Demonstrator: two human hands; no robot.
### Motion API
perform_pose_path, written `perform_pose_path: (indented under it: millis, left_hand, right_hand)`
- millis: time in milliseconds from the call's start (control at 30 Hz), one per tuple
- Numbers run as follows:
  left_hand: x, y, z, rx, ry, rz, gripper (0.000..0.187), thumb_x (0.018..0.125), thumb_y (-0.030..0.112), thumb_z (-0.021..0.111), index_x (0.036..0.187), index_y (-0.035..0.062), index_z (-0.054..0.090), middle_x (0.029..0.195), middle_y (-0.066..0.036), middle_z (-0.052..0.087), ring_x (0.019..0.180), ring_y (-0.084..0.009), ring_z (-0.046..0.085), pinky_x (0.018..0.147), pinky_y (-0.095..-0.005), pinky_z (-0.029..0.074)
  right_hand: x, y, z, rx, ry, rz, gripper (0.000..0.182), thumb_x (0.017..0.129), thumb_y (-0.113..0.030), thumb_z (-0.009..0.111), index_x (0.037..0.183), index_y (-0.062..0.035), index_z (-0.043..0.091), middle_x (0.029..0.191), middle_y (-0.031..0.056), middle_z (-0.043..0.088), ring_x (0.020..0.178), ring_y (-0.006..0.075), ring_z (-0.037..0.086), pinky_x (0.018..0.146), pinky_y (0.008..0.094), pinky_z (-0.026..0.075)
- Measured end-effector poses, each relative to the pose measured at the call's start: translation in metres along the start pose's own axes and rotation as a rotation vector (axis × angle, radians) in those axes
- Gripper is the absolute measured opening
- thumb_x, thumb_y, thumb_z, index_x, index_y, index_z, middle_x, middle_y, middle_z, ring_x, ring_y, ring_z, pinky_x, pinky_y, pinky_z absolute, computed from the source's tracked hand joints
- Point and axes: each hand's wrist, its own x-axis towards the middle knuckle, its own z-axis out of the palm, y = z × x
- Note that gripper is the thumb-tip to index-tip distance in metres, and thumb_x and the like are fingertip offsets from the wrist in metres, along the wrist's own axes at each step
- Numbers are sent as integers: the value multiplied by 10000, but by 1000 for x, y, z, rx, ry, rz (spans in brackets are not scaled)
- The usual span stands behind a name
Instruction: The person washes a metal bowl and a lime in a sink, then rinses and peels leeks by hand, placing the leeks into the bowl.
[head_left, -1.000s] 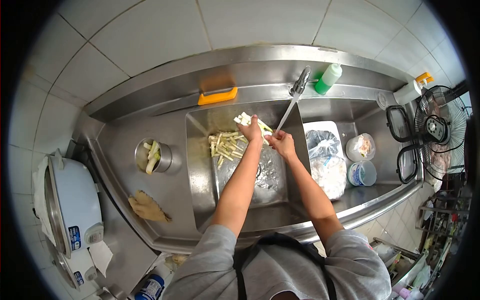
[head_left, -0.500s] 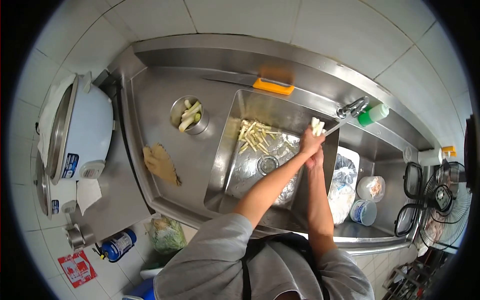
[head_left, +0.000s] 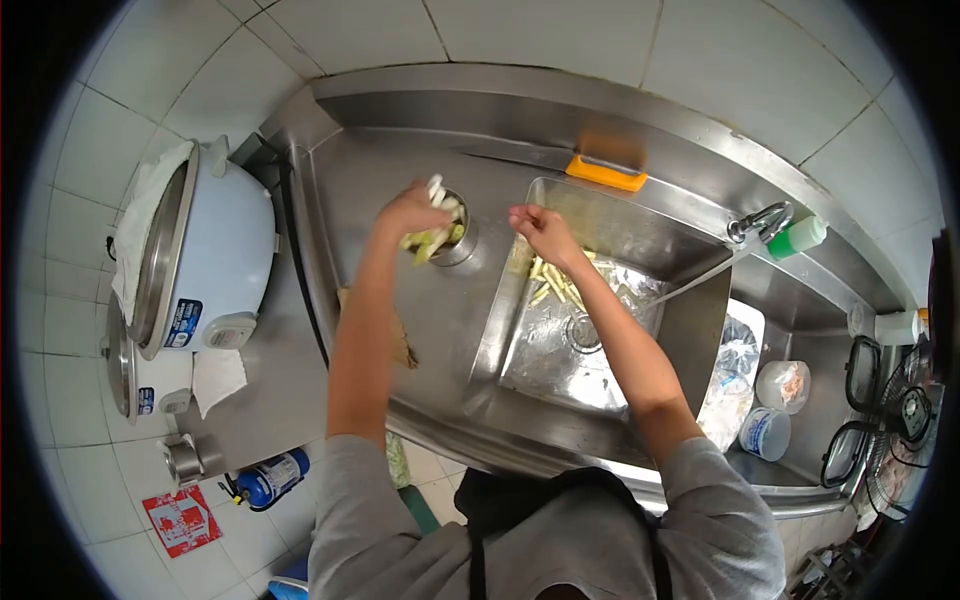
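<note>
My left hand (head_left: 410,213), smeared by motion, is closed around white stalk pieces (head_left: 436,189) over a round metal container (head_left: 462,248). Pale and greenish stalks (head_left: 432,243), perhaps lemongrass, fill the container. Above the left rim of the sink basin (head_left: 482,350) is my right hand (head_left: 545,235), its fingers curled in and nothing visible in them. More short pale stalks (head_left: 558,283) lie in the basin, partly hidden by my right forearm. A tan cloth or glove (head_left: 403,345) shows beside my left forearm, which covers much of it.
Water (head_left: 700,278) runs from the faucet (head_left: 762,220) into the basin. An orange-handled knife (head_left: 606,173) lies at the back ledge, near a green bottle (head_left: 798,238). Plastic tubs (head_left: 766,433) stand in the right basin. Rice cookers (head_left: 215,250) are at the left.
My hands have separated and moved left from the running water. The left carries the white stalks to the metal container; the right has let go of them. The view has shifted.
</note>
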Motion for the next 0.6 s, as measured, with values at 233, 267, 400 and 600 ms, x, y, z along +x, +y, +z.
perform_pose_path:
  millis: [233,267,400,600]
  left_hand:
    - [24,6,-4,756,-473,-283,570,540,278,685,1006,-12,529,990,-144,557,835,-252,566,659,-316,481]
    - [24,14,-7,775,-467,-265,560,589,326,667,1023,3,523,970,-143,563,801,-238,574,621,-301,488]
    - [32,8,-14,712,-296,-113,624,630,320,664,1151,62,436,1110,-138,496,1014,-243,484,754,-310,445]
    - [-32,41,18,616,233,224,296,742,190,569,1006,70,510,969,-123,532,877,-275,521,717,-351,408]
  right_hand:
    - [4,60,-33,-124,19,282,304,740,-237,582,933,-3,585,844,131,612,761,191,579,688,270,438]
    - [-5,78,-53,-215,53,369,295,730,-247,583,916,-19,598,843,139,613,757,202,584,687,279,441]
    - [-39,214,-102,-719,170,524,247,688,-276,608,808,-60,621,780,178,599,739,288,590,668,341,448]
    - [-41,320,-66,-859,-80,500,276,686,-248,600,879,-54,572,862,184,575,828,309,560,748,366,447]
